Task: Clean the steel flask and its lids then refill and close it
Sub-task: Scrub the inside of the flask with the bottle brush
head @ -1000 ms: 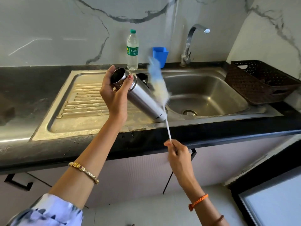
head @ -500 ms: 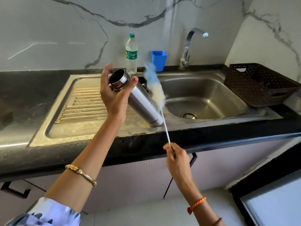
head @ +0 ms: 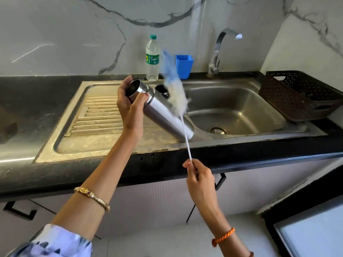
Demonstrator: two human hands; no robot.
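Left hand [head: 130, 106] has its fingers and thumb wrapped round the neck of the open steel flask [head: 161, 112], tilted at frame centre over the sink [head: 241, 101], mouth toward the upper left. Right hand [head: 199, 175], lower centre-right, pinches the thin white handle of the bottle brush [head: 176, 97]; its blurred bristles sit against the flask's side. A dark lid [head: 163, 89] peeks out behind. Water bottle [head: 152, 58] and blue cup [head: 183, 66] stand at the back.
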